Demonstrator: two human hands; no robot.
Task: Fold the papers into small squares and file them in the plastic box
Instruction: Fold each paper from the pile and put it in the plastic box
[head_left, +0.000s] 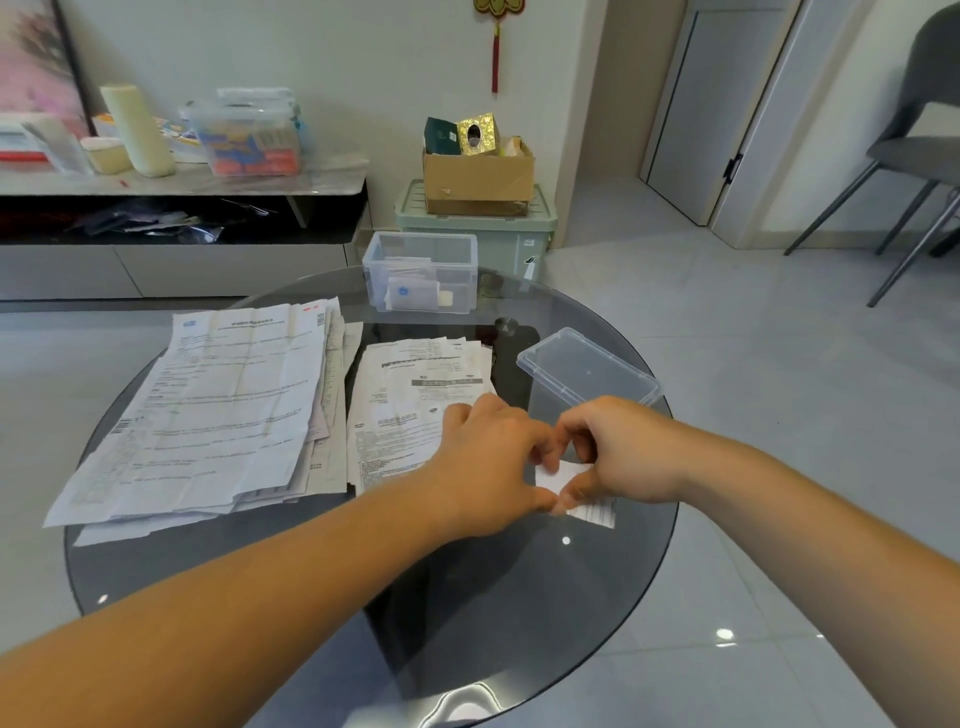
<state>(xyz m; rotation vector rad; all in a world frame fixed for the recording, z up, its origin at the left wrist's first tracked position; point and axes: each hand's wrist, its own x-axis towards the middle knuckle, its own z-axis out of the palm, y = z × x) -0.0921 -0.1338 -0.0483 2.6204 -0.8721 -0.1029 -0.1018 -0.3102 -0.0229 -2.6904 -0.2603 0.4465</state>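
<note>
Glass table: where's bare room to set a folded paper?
Bare: near edge of the table, in front of the paper stacks, left hand and right hand; also a small gap between the far box and the right box. Crowded: the left half.

Left hand, right hand: fingers pinched.

Single head-worn view, wide-angle, pitched forward and down from above the near side of a round glass table. Both forearms are seen entering from the bottom corners. The left hand and right hand are framed close, just right of centre. The table is taken in nearly whole, its near rim reaching the bottom edge. The far wall, a low cabinet far left and a chair far right are caught along the top.
</note>
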